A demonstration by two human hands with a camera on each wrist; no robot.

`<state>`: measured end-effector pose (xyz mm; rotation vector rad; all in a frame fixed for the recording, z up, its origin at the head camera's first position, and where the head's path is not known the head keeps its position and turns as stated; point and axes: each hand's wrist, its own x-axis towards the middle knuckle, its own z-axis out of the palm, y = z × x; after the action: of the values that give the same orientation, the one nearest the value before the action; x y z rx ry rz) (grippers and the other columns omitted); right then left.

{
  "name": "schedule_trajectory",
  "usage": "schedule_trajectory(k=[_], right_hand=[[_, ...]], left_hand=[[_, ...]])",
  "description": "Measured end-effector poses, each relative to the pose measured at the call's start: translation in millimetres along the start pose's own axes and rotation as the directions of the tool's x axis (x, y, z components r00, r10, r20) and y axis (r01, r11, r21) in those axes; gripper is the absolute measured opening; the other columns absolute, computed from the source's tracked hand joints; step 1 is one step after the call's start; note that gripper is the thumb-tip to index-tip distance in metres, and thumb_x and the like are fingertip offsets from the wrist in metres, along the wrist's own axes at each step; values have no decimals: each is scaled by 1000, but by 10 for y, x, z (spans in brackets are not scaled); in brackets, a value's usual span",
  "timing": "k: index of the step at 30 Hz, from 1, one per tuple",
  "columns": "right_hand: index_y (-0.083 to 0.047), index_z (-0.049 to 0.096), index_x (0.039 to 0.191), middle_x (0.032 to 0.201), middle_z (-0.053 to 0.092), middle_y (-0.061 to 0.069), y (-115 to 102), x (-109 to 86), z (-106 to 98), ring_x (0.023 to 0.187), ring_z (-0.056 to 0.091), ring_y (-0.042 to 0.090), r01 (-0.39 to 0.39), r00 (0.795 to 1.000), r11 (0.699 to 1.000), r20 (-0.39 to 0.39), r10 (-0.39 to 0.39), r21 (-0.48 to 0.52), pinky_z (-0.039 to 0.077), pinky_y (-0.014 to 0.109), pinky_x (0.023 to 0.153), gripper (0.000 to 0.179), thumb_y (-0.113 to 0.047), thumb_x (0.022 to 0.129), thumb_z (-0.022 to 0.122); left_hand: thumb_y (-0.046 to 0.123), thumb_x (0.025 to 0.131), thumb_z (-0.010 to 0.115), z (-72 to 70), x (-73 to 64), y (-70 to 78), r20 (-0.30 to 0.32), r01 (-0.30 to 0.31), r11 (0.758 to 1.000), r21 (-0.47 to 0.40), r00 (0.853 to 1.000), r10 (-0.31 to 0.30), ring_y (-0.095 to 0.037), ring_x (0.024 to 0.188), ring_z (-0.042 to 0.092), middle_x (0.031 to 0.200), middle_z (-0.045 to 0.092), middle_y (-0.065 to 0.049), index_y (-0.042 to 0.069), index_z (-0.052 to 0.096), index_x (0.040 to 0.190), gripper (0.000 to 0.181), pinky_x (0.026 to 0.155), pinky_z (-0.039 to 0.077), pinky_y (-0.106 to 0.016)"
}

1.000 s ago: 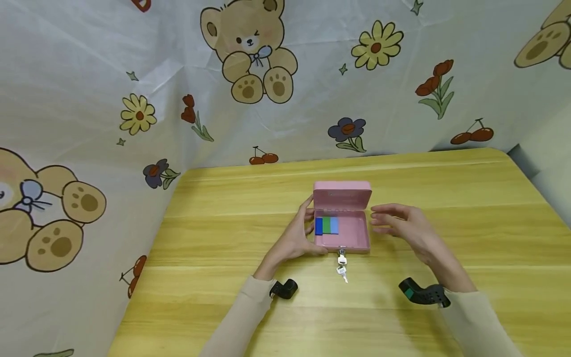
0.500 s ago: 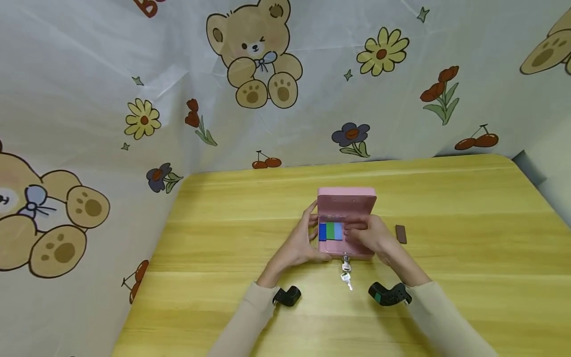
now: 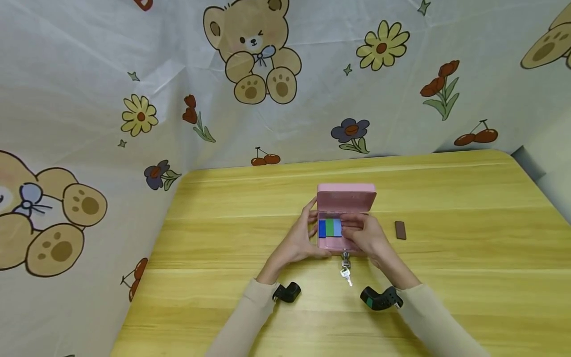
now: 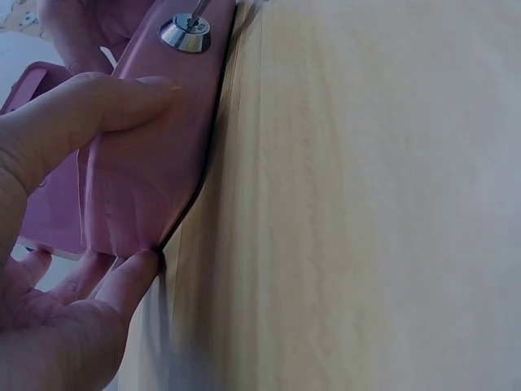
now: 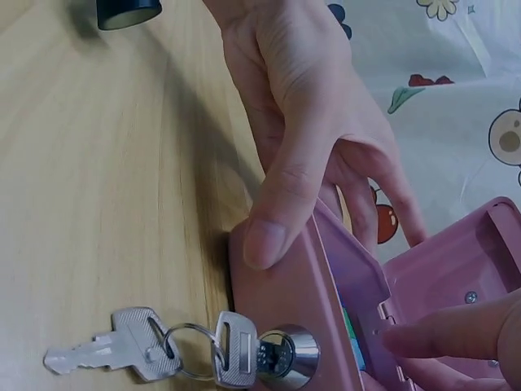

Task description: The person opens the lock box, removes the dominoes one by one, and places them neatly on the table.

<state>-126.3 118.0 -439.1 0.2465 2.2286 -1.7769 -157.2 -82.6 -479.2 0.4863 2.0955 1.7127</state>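
Pink box point(image 3: 345, 202) open on table point(image 3: 200, 238); left hand point(image 3: 296, 243) curled round its left end. Right hand point(image 3: 367, 237) inside by blocks point(image 3: 329, 228), pinch unclear. Likely placing step; next probably calls for brown block point(image 3: 400, 230), right.

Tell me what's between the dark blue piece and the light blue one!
A green piece, inside the pink box, as the head view shows.

From above, the head view looks down; 2 close wrist views flank the box point(image 4: 151, 163) they share.
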Motion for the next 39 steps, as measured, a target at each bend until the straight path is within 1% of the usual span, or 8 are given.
schedule_trajectory(k=[3,9,19,26,30,33,36,39], right_hand=[[12,57,138,130,62,33,7,6,14,107,66,28,-3,1000,1000,-13,3,-7,60,20,78,40,9,98,62],[12,62,132,123,65,30,33,29,55,105,68,30,16,998,997,-59,-20,-77,62,24,81,38,10,95,65],[10,67,124,111,69,25,72,92,108,98,66,29,39,991,986,-119,-59,-162,59,22,75,33,12,90,66],[11,69,121,110,70,26,81,113,111,99,67,33,62,990,981,-116,-84,-182,62,30,79,31,12,90,67],[12,69,120,109,70,27,89,114,112,98,68,34,75,989,982,-111,-96,-174,63,31,79,31,13,89,68],[13,68,122,111,70,28,103,105,105,97,69,32,76,991,988,-97,-90,-137,64,29,78,32,12,90,68],[14,65,128,116,69,30,103,70,65,96,69,22,74,995,997,-63,-76,-35,64,25,79,35,10,93,68],[14,60,135,123,68,29,85,7,-14,93,70,11,66,998,993,-22,-65,94,64,22,81,41,6,96,69]], left_hand=[[-16,61,92,-3,1,8,0,4,1000,-5,1000,-4,-29,146,38,157,38,-13,32,8,168,144,118,42,-33],[-17,61,92,-4,12,2,-1,-2,1000,-5,1000,2,-28,145,40,156,38,-13,30,8,168,144,119,40,-30],[-18,61,91,-4,17,-10,1,4,1000,-11,1000,-4,-28,147,38,157,38,-12,32,8,168,145,118,42,-31],[-18,62,92,-1,8,-13,-1,3,1000,-14,1000,-3,-30,148,37,158,37,-13,31,8,168,144,119,41,-33],[-17,62,92,-6,-1,-15,-1,11,1000,-10,1000,-11,-29,148,37,158,37,-13,32,8,168,144,118,42,-32],[-16,63,92,-9,-6,-30,2,11,1000,-11,1000,-11,-29,149,36,158,37,-12,32,7,168,144,117,43,-31],[-16,63,92,-7,-4,-33,5,1,1000,-11,1000,-1,-28,148,37,158,38,-10,33,7,168,144,117,43,-30],[-16,63,92,-4,2,-27,6,-5,1000,-11,1000,5,-27,148,37,158,38,-8,33,8,168,144,119,41,-30]])
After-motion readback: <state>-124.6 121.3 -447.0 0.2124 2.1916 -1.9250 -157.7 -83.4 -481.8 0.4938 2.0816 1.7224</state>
